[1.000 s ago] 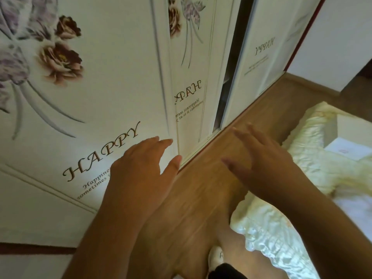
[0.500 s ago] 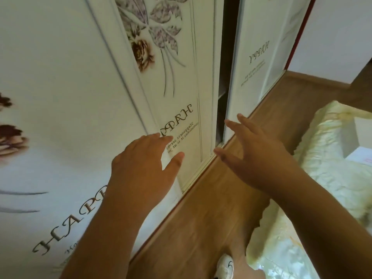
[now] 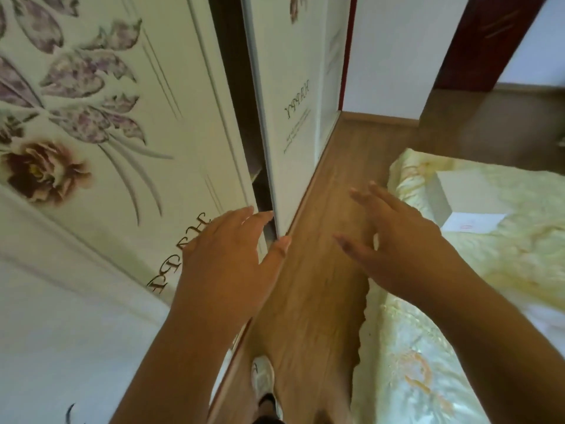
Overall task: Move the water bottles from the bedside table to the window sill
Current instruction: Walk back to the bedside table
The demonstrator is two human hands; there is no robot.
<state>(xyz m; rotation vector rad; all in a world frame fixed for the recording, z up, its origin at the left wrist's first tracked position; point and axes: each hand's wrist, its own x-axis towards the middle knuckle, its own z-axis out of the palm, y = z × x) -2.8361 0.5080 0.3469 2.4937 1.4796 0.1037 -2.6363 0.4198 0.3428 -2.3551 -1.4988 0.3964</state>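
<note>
Reaching forward with both arms, the person holds nothing. The left hand [image 3: 227, 255] is spread with relaxed fingers in front of the white sliding wardrobe door [image 3: 101, 142], its fingertips near the dark gap [image 3: 235, 87] between the two floral-printed panels. The right hand [image 3: 394, 240] hangs with fingers splayed over the wooden floor [image 3: 318, 270], just beside the yellow quilted bedspread [image 3: 489, 270], where a white box [image 3: 458, 194] lies. No water bottles, bedside table or window sill appear in view.
</note>
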